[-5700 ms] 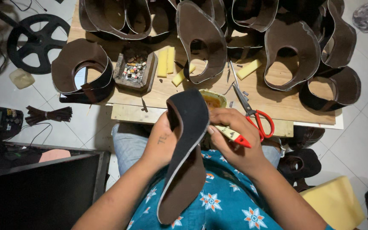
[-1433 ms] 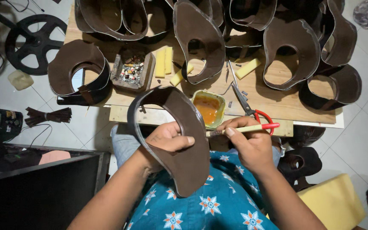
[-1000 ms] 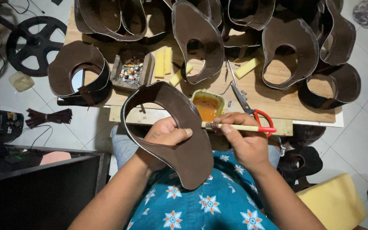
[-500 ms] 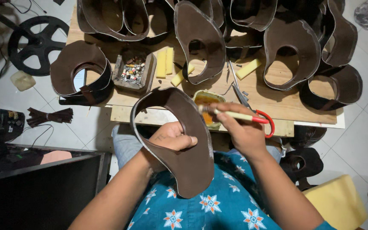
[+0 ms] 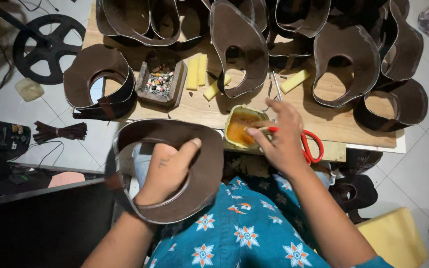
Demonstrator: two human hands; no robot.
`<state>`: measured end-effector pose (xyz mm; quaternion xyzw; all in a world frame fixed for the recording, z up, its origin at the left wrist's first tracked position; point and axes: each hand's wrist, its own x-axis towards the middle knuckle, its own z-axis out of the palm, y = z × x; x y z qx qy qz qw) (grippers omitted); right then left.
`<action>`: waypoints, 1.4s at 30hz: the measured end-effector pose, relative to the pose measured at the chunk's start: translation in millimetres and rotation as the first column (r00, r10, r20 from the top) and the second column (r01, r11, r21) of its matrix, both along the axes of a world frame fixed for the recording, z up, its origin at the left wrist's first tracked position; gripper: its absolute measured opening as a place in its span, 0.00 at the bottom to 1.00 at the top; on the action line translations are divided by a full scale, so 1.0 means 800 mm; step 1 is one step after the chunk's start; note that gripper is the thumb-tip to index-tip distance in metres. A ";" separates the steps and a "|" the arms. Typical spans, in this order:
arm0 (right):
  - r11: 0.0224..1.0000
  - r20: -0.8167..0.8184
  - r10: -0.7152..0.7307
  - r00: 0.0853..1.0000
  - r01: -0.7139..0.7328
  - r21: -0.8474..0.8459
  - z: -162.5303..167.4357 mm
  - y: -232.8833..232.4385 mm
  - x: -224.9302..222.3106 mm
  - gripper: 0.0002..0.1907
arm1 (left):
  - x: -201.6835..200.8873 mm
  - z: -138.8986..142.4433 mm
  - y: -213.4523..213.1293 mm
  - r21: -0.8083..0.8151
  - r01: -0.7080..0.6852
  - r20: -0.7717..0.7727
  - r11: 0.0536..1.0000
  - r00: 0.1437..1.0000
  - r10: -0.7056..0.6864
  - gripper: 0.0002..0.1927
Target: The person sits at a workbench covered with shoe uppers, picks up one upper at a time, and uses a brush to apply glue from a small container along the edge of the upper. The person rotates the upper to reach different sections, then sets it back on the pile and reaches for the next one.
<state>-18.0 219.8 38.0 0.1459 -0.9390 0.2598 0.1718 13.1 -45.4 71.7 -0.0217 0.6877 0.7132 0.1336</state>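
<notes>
The left hand (image 5: 167, 171) grips a brown leather piece (image 5: 202, 168) over the lap, just below the near edge of the workbench (image 5: 199, 106); its fingers pass through the piece's cut-out and the thumb presses on the outer face. The right hand (image 5: 279, 136) reaches to a glue tin (image 5: 239, 126) at the bench's near edge, fingers pinched on a thin tool whose tip sits in the orange glue; the tool itself is mostly hidden. Red-handled scissors (image 5: 311, 146) lie just right of the tin, partly under that hand. Farther back on the bench stand more curved leather pieces (image 5: 239, 47), yellow blocks (image 5: 197, 72) and a small box (image 5: 159, 82) of odds and ends. A black reel (image 5: 48, 47) lies on the floor, left of the bench.
</notes>
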 end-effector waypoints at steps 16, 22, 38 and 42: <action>0.396 0.294 0.332 0.896 0.150 -0.906 0.005 0.036 0.062 0.09 | -0.008 -0.019 0.040 0.453 0.156 0.262 0.878 0.918 -0.298 0.10; 0.509 0.240 0.331 0.913 0.042 -0.860 0.015 0.030 0.067 0.06 | -0.001 -0.012 0.044 0.491 0.232 0.156 0.840 0.925 -0.346 0.10; 0.598 0.282 0.394 0.875 -0.012 -0.801 0.022 0.033 0.048 0.05 | 0.004 0.026 0.048 0.374 0.221 0.034 0.901 0.967 -0.251 0.09; 0.502 0.281 0.404 0.871 0.046 -0.864 0.010 0.038 0.050 0.04 | 0.010 0.038 0.041 0.280 0.154 0.090 0.948 0.978 -0.186 0.10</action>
